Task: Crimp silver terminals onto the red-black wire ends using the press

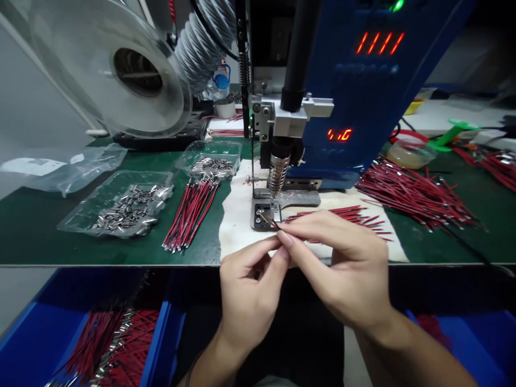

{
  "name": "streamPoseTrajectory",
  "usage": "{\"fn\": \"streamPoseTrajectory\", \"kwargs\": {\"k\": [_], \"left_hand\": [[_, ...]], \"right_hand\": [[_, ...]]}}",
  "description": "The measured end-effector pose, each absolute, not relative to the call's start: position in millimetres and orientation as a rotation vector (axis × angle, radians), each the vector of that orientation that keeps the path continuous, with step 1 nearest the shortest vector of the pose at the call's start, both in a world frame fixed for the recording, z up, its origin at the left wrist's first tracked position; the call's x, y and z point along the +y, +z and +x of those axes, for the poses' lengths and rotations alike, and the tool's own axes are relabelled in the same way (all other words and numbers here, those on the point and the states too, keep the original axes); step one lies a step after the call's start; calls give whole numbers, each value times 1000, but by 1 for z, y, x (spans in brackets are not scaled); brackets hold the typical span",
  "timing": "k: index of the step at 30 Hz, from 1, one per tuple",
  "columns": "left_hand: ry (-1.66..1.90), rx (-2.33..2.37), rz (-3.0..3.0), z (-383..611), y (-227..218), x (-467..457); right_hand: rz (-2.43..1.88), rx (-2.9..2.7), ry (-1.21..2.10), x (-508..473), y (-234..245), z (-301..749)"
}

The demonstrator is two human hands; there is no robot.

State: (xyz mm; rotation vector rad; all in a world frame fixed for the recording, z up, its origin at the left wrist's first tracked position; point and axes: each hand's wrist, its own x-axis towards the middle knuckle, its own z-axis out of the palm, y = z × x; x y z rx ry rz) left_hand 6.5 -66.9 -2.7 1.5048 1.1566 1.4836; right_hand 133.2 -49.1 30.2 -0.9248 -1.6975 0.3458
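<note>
My right hand [342,263] pinches a thin red-and-black wire [276,224] between thumb and forefinger. Thumb and forefinger of my left hand [252,285] are closed on it too, meeting the right fingertips. The wire's far end reaches the small metal fixture [262,214] under the machine's spring-wrapped tip [278,171]; a small metal piece appears at that end, but whether it sits in the fixture I cannot tell. Most of the wire is hidden by my fingers. Several more red-and-black wires [350,215] lie on the pale sheet [237,220] behind my right hand.
A blue machine [342,102] with red digits stands ahead. Leftward are clear trays [80,215] of metal parts, a wire bundle [191,212] and a large reel [80,59]. A wire pile [419,193] lies right. Blue bins [157,338] sit below the table edge.
</note>
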Motion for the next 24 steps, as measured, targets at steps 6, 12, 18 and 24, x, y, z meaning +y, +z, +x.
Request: {"fn": "streamPoseTrajectory", "kwargs": {"k": [6, 12, 18, 24], "left_hand": [[1515, 1138, 1325, 9, -6, -62], [1503, 1168, 1310, 8, -7, -64], [1466, 1169, 1337, 9, -9, -64], [1446, 1246, 1429, -1, -5, -68]], "right_hand": [[-1013, -1476, 541, -55, 17, 122], [-1030, -1349, 634, -55, 13, 115], [-1077, -1317, 603, -55, 13, 110], [-1044, -1354, 531, -53, 12, 128]]}}
